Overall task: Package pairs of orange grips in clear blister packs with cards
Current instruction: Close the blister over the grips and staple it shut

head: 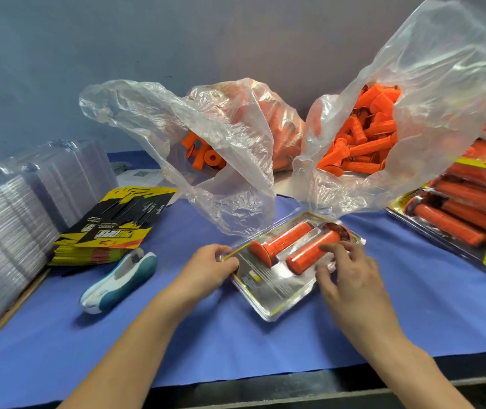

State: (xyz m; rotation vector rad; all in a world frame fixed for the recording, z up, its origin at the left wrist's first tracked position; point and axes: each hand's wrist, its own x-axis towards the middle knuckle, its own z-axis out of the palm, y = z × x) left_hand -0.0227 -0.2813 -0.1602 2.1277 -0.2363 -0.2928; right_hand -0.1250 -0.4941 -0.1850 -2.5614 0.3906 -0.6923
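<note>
Blue worktop (177, 335) mid-frame, left hand (206, 267) pinched the blister pack (277, 293) edge while the right hand (351, 276) pressed loose, spread fingers (334, 247) on one orange grip (303, 258), which probably wanted seating fully before closing.

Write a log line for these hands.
left hand: pinches blister pack edge | right hand: presses pack over orange grip

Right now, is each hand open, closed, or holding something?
Left hand: pinches the left edge of the blister pack.
Right hand: open, fingers resting on the pack over an orange grip.
</note>
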